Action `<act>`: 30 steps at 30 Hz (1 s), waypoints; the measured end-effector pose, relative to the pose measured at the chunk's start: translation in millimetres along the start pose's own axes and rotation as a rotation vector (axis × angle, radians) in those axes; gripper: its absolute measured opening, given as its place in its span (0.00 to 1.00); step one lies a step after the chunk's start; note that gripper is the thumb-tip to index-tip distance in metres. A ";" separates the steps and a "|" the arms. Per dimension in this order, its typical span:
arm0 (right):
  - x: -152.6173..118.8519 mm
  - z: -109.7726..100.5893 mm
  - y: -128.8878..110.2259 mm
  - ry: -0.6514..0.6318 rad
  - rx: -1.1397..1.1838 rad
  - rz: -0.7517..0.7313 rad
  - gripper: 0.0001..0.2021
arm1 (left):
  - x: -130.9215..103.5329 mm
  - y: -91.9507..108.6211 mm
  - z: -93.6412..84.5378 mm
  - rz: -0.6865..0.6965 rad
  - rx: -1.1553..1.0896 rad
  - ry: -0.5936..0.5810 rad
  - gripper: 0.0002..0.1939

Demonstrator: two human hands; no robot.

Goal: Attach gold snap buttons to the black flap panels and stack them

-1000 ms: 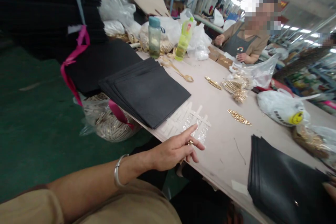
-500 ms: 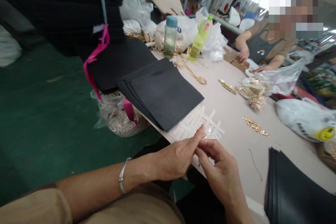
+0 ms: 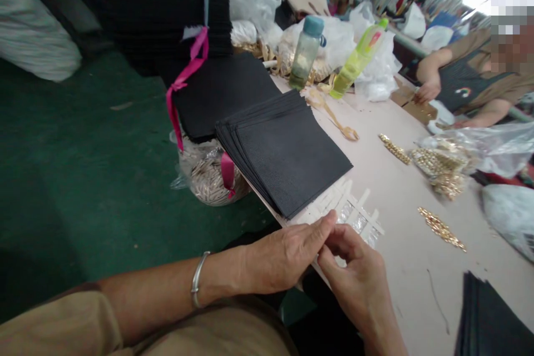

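Observation:
Just over the table's near edge, my left hand [image 3: 283, 256] and my right hand [image 3: 356, 272] meet at the fingertips. The left thumb points up and away, its other fingers mostly hidden behind the palm. My right thumb and fingers are pinched together beside it; whatever lies between them is too small or hidden to make out. Right behind the fingers are white strips [image 3: 362, 214] on a clear sheet. A stack of black leather-like sheets [image 3: 292, 156] lies left of the strips, close to the left hand.
Gold chain pieces [image 3: 442, 228] lie on the table [image 3: 392, 189] at right, near more black sheets [image 3: 492, 317]. Two bottles, one blue-capped [image 3: 306, 53] and one yellow-green [image 3: 359, 58], stand behind. A co-worker [image 3: 467, 78] sits across. A tall black stack [image 3: 167, 5] rises at left.
My view has turned left, so the table and its things sit farther right. Both hands stay together at the fingertips, and the left thumb has tipped slightly toward the right hand.

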State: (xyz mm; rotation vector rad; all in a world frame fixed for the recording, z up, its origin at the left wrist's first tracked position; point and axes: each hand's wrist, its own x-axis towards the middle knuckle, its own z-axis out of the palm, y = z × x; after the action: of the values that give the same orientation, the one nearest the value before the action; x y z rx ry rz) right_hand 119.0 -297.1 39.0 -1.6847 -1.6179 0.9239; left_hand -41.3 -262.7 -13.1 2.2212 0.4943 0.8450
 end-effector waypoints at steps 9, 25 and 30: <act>24.0 28.9 -10.6 0.059 0.000 -0.057 0.08 | -5.4 -2.1 -17.9 -0.111 0.012 0.166 0.39; 140.2 31.4 12.2 -0.141 -0.560 -0.641 0.13 | -49.3 -7.3 -41.4 -1.004 -0.805 0.738 0.20; 76.4 8.5 19.8 -0.432 -0.279 -0.444 0.12 | -47.2 -1.3 -29.7 -0.968 -0.839 0.691 0.17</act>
State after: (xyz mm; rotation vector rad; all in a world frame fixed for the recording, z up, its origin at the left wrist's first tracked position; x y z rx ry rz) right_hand 123.5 -222.3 12.8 -1.2526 -2.3821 0.9006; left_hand -95.7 -274.0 -18.0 0.7174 1.1406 0.9737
